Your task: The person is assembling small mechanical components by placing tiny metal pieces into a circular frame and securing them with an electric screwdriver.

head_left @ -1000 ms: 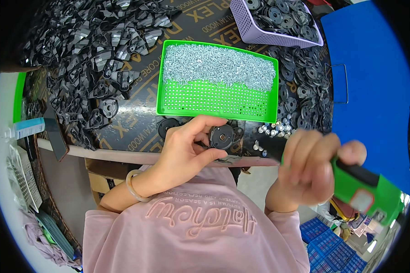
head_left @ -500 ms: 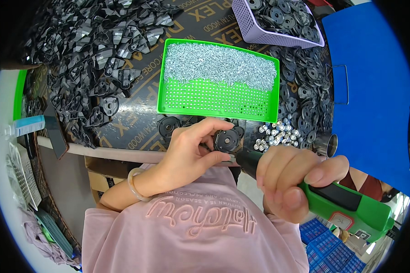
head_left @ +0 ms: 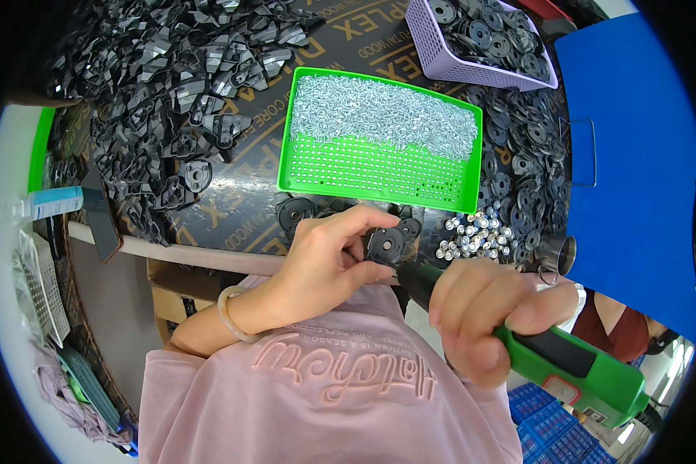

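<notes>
Between the thumb and fingers of my left hand (head_left: 325,259) is a round black plastic part (head_left: 386,246) with a metal centre, held at the table's front edge. My right hand (head_left: 491,313) is wrapped round a green and black electric screwdriver (head_left: 576,371). Its dark nose points left and meets the lower right edge of the black part; the tip itself is hidden there. Beyond my hands stands a green perforated tray (head_left: 379,176), its far half heaped with small silver screws (head_left: 387,112). Right of the held part lies a pile of small round metal pieces (head_left: 475,234).
Angular black plastic parts (head_left: 201,77) cover the table's left side. Black discs (head_left: 522,166) spread along the right, below a lilac basket (head_left: 479,73) of more discs. A metal cup (head_left: 555,255) stands near a blue panel (head_left: 634,155). Another person (head_left: 615,325) shows at right.
The screwdriver's nose has come closer, against the black part, and its body has shifted left and slightly down with my right hand. The view has shifted slightly. My left hand keeps its hold.
</notes>
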{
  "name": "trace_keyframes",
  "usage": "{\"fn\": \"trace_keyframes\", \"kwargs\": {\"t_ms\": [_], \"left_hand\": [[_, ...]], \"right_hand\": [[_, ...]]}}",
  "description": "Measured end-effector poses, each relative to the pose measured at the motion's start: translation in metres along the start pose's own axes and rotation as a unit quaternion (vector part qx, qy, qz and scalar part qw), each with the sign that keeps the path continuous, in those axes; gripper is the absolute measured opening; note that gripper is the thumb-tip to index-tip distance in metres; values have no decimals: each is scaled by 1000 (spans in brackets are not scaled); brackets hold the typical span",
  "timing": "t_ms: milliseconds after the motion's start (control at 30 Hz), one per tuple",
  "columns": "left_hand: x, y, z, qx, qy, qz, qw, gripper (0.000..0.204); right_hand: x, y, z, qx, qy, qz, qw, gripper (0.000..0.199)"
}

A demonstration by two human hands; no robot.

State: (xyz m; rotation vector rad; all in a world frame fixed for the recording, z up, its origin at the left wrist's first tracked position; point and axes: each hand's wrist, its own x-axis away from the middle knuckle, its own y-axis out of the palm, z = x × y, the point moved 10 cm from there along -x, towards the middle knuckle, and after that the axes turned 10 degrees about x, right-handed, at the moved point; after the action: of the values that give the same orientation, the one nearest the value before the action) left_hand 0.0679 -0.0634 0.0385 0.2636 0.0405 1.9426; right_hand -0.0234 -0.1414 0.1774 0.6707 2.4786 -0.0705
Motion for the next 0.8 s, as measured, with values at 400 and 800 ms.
{"fn": "trace_keyframes", "kwargs": {"t_ms": [400,800], "left_hand": [[157,-172,5,-247,-236,36,939,58],[58,-124,15,-261,-8,301,917,43]], "right_hand": [[-7,-47,-15,7,-47,81,996,35],[-10,-79,37,123,-41,216,968,35]]}}
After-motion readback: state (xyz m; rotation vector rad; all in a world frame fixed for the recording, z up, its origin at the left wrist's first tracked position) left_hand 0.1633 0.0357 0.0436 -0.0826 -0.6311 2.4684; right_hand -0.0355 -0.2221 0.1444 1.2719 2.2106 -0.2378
